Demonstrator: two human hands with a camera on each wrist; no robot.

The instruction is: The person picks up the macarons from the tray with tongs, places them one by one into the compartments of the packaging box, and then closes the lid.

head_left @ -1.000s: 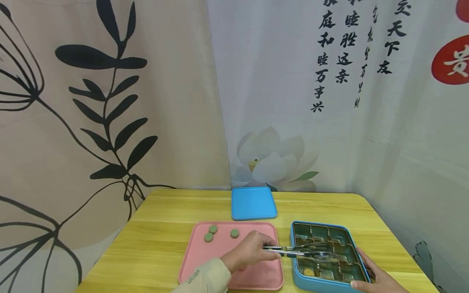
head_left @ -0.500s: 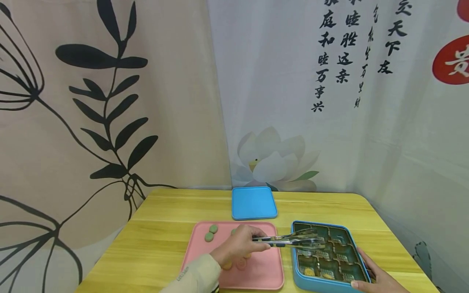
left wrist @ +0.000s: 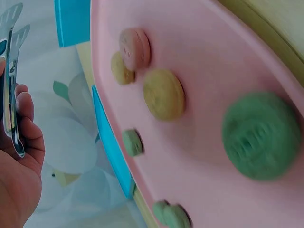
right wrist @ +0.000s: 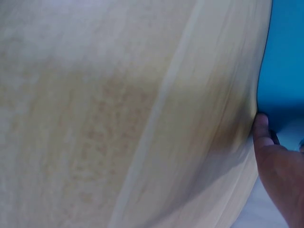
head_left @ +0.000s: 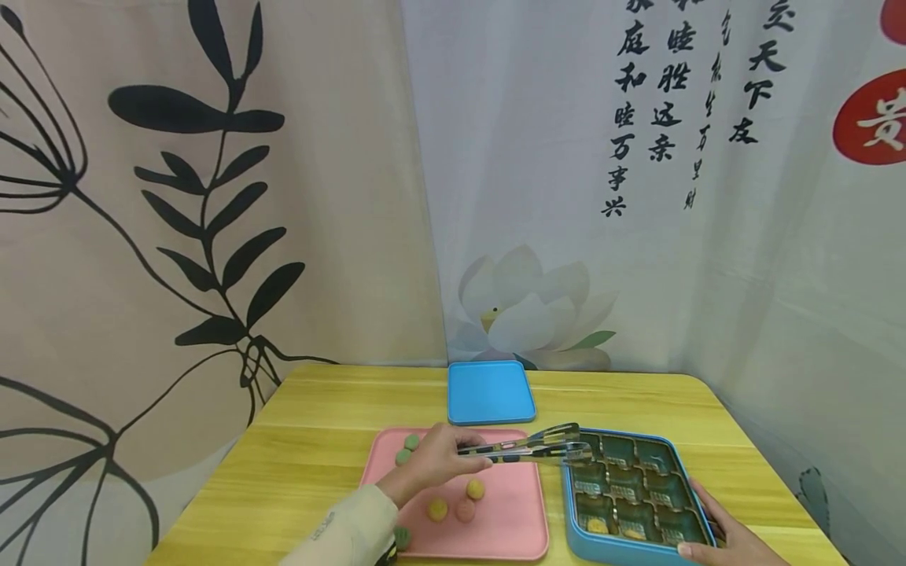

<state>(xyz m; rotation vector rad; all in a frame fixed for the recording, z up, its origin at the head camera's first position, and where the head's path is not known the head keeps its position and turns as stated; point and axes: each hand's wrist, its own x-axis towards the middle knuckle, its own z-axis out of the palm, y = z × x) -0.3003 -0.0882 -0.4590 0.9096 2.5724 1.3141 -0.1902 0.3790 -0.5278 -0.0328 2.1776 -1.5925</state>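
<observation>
My left hand (head_left: 439, 460) grips metal tongs (head_left: 520, 452) above the pink tray (head_left: 506, 538). The slotted tips reach the far left corner of a blue box (head_left: 616, 544), with nothing visible between them. Two yellow macarons (head_left: 437, 510) and a pink macaron (head_left: 465, 510) lie on the tray. Green macarons (left wrist: 261, 136) sit around them, partly hidden by my arm in the head view. The box holds a dark compartment insert (head_left: 624, 479); yellow pieces (head_left: 597, 525) show in its near left and near middle compartments. My right hand (head_left: 736, 538) grips the box's near right corner, thumb on the rim.
A flat blue tray or lid (head_left: 490, 393) lies behind the pink tray. Everything stands on a wood-grain table (head_left: 297, 464). A printed curtain (head_left: 538, 196) hangs behind the table and along its sides.
My left hand has drawn the tongs leftward and away from over the box, and the yellow and pink macarons on the tray have come into sight. The right hand and box have stayed put.
</observation>
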